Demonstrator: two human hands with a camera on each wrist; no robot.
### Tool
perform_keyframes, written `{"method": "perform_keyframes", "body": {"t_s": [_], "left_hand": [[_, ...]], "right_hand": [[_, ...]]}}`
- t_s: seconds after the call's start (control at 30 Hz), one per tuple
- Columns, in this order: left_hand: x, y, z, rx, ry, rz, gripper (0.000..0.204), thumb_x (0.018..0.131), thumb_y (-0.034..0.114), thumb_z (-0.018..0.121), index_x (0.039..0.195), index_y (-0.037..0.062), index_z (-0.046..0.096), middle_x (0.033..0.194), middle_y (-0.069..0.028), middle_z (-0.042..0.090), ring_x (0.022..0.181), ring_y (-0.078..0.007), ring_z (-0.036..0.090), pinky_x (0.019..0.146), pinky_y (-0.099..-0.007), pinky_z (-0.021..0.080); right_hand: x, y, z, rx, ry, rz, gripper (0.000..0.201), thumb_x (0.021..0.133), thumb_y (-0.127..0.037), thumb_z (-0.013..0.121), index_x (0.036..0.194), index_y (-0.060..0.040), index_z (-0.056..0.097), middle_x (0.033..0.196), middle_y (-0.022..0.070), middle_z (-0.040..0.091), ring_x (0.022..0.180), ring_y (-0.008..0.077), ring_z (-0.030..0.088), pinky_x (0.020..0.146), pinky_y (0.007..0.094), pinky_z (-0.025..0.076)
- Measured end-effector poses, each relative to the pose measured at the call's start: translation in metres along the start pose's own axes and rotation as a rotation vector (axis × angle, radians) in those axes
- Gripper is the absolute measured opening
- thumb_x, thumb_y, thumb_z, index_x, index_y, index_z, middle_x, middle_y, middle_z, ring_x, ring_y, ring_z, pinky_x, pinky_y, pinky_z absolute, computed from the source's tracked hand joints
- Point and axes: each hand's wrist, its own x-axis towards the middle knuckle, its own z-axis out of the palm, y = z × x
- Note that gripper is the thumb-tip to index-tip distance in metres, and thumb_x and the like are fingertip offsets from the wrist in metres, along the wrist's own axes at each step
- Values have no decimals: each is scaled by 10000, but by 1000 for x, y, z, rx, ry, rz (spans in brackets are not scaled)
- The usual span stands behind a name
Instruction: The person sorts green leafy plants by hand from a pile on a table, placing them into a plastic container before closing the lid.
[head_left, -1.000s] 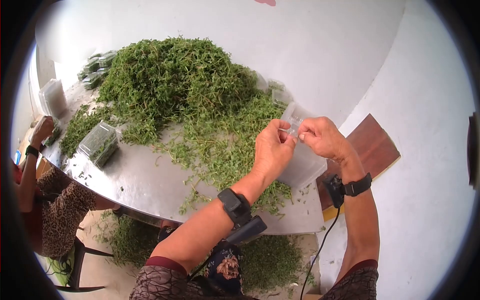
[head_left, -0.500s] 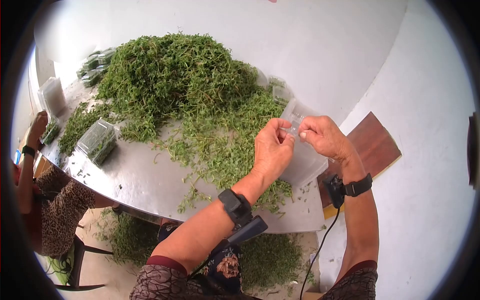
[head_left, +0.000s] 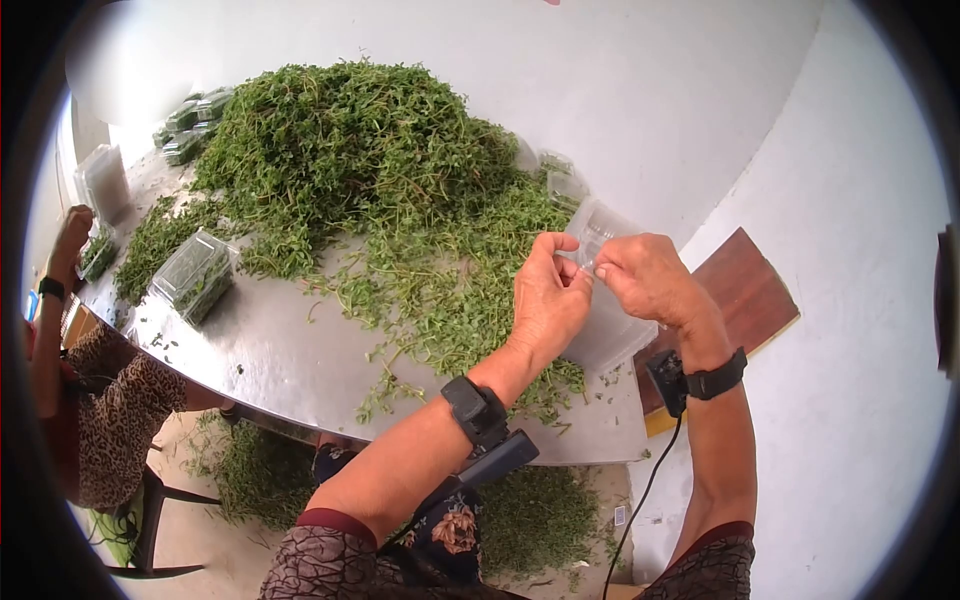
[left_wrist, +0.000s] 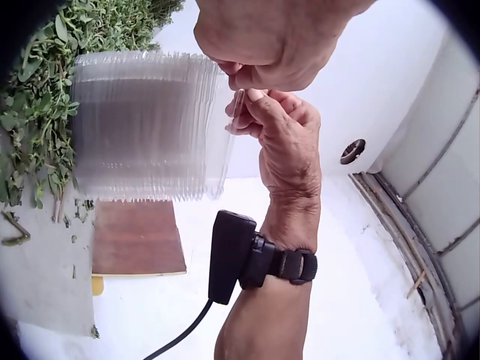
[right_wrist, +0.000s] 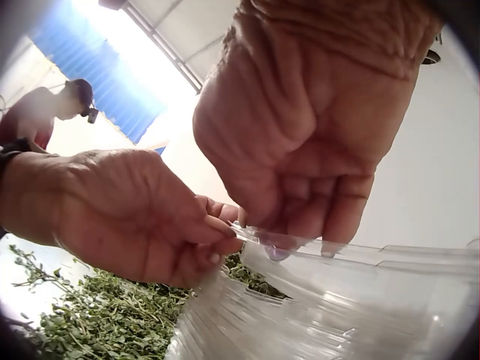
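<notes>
A tall stack of nested clear plastic containers [left_wrist: 139, 131] lies at the right end of the metal table. Both hands meet over its top. My left hand [head_left: 548, 300] pinches the edge of the outermost clear plastic container [right_wrist: 375, 259] between thumb and fingers. Close beside it, my right hand [head_left: 648, 280] has its fingers curled and pinches the same edge, as the left wrist view shows. That container's edge stands slightly apart from the stack. Leafy green stems [head_left: 440, 290] lie spread just left of the hands.
A big heap of greens [head_left: 350, 150] covers the back of the table [head_left: 290, 350]. A filled clear container [head_left: 195, 275] sits near the left edge, with several more behind. Another person's hand [head_left: 72, 240] works at far left. A brown board [head_left: 745, 290] lies beyond the right edge.
Both my hands stay at the container's edge with barely any shift. At the far left, the other person's hand has moved slightly.
</notes>
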Motion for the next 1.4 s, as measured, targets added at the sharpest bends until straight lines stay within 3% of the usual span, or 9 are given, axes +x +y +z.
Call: {"method": "perform_keyframes", "body": {"t_s": [0.2,0.4,0.57,0.77,0.9,1.1,1.17,1.27,1.4], "left_hand": [[-2,-4,-1,-41,34,-38,308,814,-13,606,1082,24,460,726,10,546,645,-62,480,595,-228,419],[-5,-3,2,45,-24,26,188,825,3,581,1012,17,597,736,17,553,656,-63,500,627,-233,446],[-6,-10,2,315,60,260,227,840,42,566,1052,11,641,766,-82,575,668,-163,541,652,-299,464],[-7,-8,-1,312,30,287,249,837,46,572,1074,2,632,786,-110,541,703,-206,535,665,-336,451],[-9,-10,-3,295,29,334,235,835,40,564,1058,5,632,790,-117,544,714,-233,539,672,-349,449],[-14,-7,-18,559,-30,394,210,792,38,613,1001,29,630,960,-139,563,946,-284,531,805,-398,429],[-13,-12,-21,707,-92,627,233,767,59,652,998,44,628,1046,-133,558,1077,-298,503,903,-429,391],[-10,-16,-22,836,-238,769,214,767,87,665,974,46,624,1063,-121,563,1142,-298,495,975,-450,357],[-7,-12,-25,887,-279,755,213,773,114,671,968,43,622,1058,-108,569,1173,-292,485,1019,-448,345]], "right_hand": [[1,7,-10,30,103,83,140,807,-147,558,754,-28,610,707,155,626,702,353,612,655,423,483],[2,13,-1,136,189,137,141,847,-151,538,846,-26,601,698,153,627,674,344,618,634,406,482],[-4,3,13,145,182,135,155,859,-164,563,886,-14,591,730,149,654,668,317,637,630,398,492],[-11,-4,4,107,129,122,161,815,-171,633,823,-14,598,700,149,627,646,324,615,598,411,473],[-9,5,9,-23,252,16,143,824,-154,613,770,-25,590,668,149,596,611,353,575,579,431,454],[0,15,2,-88,507,78,188,847,-151,584,711,-28,544,630,157,562,583,374,547,545,443,428],[4,23,0,-123,525,109,202,851,-158,583,705,-26,536,624,158,558,580,374,548,536,443,423],[10,31,-1,-117,601,132,208,859,-166,580,708,-28,539,610,159,554,572,373,547,525,438,421],[15,37,-13,-149,680,186,209,865,-171,578,713,-32,549,608,156,562,574,369,555,524,429,424]]}}
